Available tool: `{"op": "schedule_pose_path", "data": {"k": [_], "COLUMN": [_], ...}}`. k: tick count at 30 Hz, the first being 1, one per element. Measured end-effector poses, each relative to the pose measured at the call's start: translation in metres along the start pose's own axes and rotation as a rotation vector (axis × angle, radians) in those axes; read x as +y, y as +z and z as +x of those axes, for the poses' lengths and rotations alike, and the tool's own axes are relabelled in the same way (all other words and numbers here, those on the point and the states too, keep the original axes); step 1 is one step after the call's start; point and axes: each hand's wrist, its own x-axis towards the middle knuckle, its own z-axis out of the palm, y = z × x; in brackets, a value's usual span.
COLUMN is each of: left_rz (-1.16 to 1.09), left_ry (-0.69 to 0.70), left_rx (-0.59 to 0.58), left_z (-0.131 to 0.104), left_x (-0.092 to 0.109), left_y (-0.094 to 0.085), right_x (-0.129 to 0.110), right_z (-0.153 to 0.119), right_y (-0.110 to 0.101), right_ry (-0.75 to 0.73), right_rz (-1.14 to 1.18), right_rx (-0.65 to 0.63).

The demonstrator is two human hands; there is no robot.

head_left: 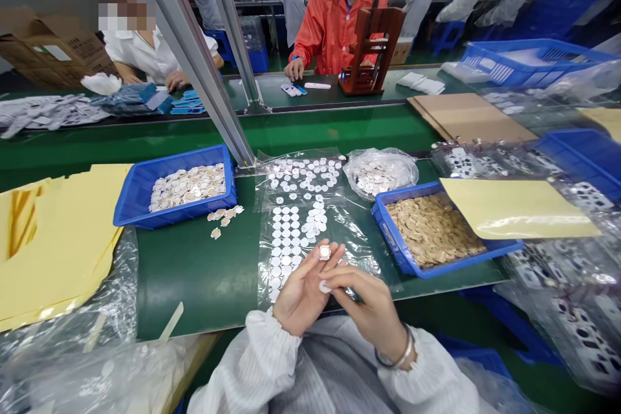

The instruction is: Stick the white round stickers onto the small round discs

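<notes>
Palm up, my left hand (303, 294) holds a small round piece (325, 251) with a metallic centre and pale rim on its fingers. Over that palm, my right hand (363, 301) pinches a small white disc (325, 286) between thumb and fingers. Rows of white discs (286, 233) lie on a clear plastic sheet (349, 233) beyond my hands. To the left, a blue tray (169, 217) holds many round pieces like the one on my left hand, and several lie loose (223, 214) beside it. A blue tray (402, 249) at the right contains many brownish-gold pieces.
Yellow sheets (72, 233) cover the left side, and another yellow sheet (519, 207) overlaps the right tray. A bag of discs (381, 172) sits behind. A metal post (208, 65) rises beyond the left tray. Two people sit across the green bench (301, 129).
</notes>
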Motion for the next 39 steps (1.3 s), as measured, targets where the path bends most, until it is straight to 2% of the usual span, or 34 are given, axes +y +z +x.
{"op": "schedule_pose_path", "data": {"k": [3,5,10,13,16,20,24,27,30,34,39], "left_rz": [-0.084,-0.121,-0.114,-0.063,-0.023,0.008,0.041,0.091,0.107,0.127,0.179], "left_ry": [0.025,0.083,0.233,0.299,0.334,0.336,0.301,0.247,0.235,0.242,0.207], "left_rx": [-0.024,-0.042,-0.14,-0.162,-0.168,-0.152,-0.154,-0.186,-0.255,-0.329,-0.341], "left_z": [-0.003,-0.005,-0.01,-0.014,-0.017,-0.02,-0.019,-0.019,-0.02,-0.023,-0.027], "left_x": [0.003,0.007,0.008,0.005,0.003,0.004,0.007,0.008,0.007,0.007,0.01], "left_y": [0.015,0.019,0.022,0.026,0.031,0.032,0.024,0.016,0.012,0.013,0.016], "right_x": [-0.003,-0.004,-0.015,-0.025,-0.03,-0.028,-0.024,-0.025,-0.029,-0.032,-0.031], "right_z": [0.011,0.012,0.011,0.015,0.021,0.027,0.031,0.036,0.044,0.053,0.056], "right_y": [0.01,0.01,0.011,0.017,0.022,0.017,-0.001,-0.018,-0.03,-0.032,-0.03], "right_ry": [-0.124,-0.126,0.095,0.179,0.201,0.071,-0.108,-0.195,-0.262,-0.339,-0.351], "right_rz": [-0.101,-0.159,-0.169,-0.181,-0.226,-0.346,-0.311,-0.275,-0.279,-0.284,-0.282], "right_rx": [-0.053,-0.026,0.14,0.139,0.129,0.085,0.108,0.14,0.117,0.116,0.094]}}
